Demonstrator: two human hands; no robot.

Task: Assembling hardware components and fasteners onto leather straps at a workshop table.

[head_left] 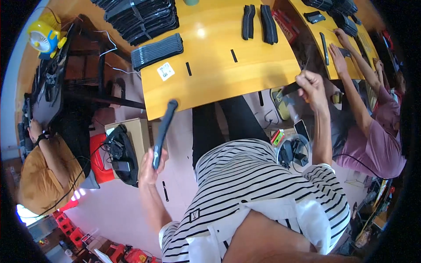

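My left hand [150,168], closed, grips one end of a dark grey strap-like strip [165,127]. The strip stands up from the fist, its rounded far end beside the near left corner of the yellow table [206,83]. My right hand [313,90] is raised at the table's right corner, its fingers closed on a short black strip [290,89], partly blurred. On the tabletop lie a neat row of dark strips [158,51], a tall banded stack [140,22], two narrow bundles [248,22], and a white square label [165,71].
At right, a person in a pink shirt [372,147] works at another table. A person in orange [50,173] sits at left near a yellow-blue fan [41,38]. A cardboard box [138,136], black bag [125,158] and clear tub [293,151] stand beside me.
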